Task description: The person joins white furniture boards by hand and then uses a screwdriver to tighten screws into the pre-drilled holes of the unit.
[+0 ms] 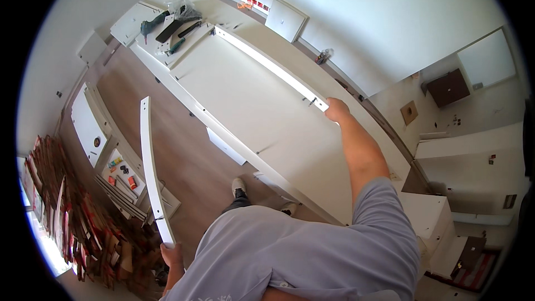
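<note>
My left hand (172, 256) is closed around the lower end of a long narrow white board strip (148, 159), held upright over the floor at my left. Small dark holes and a fitting show near its ends. With my arm stretched forward, my right hand (336, 110) grips the near end of a second white strip (267, 64). That strip runs away along the far side of a large white panel (239, 106), and dark fittings stick out near my fingers. Whether the second strip rests on the panel along its whole length I cannot tell.
A cordless drill (153, 24), a clear plastic bag (183, 8) and dark-handled tools lie at the panel's far left end. Flattened cardboard (83, 217) piles up at lower left beside stacked white boards (92, 125). A white cabinet box (426, 217) stands at right.
</note>
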Tool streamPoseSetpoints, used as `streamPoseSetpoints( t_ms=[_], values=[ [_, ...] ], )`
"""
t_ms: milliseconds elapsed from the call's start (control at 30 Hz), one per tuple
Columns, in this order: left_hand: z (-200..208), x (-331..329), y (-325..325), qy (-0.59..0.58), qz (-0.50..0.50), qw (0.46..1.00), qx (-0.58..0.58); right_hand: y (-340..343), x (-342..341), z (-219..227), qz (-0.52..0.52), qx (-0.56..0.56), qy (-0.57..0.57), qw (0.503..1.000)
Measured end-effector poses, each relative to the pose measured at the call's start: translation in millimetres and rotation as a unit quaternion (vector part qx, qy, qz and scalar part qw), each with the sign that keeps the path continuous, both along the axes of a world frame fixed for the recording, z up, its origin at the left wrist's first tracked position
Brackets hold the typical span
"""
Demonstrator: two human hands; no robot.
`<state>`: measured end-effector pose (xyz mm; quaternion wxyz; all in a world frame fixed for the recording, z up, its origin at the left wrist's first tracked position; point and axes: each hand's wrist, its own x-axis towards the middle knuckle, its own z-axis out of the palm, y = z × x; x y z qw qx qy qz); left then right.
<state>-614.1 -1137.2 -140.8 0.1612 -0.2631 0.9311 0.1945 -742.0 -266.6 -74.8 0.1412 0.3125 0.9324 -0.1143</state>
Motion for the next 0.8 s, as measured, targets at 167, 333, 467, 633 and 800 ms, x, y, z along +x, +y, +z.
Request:
streamPoseSetpoints(
  t_ms=[167,333,467,633,800],
  values=[
    [-7,-14,4,0.018,-0.004,1.000,-0.012,-2,12,27,-0.001,-0.019,0.062,0.998],
    [-14,-40,21,0.036,-0.008,0.999,0.015,14,32,30,-0.003,-0.045,0.158,0.986],
    [7,-69,51,0.034,-0.013,0.998,0.048,30,56,71,0.007,-0.008,0.180,0.984],
    [-22,-57,33,0.106,-0.013,0.994,0.025,50,57,163,0.103,0.054,0.245,0.963],
    [-21,-52,33,0.063,0.010,0.997,0.031,83,87,230,0.227,0.278,0.317,0.878]
  ],
)
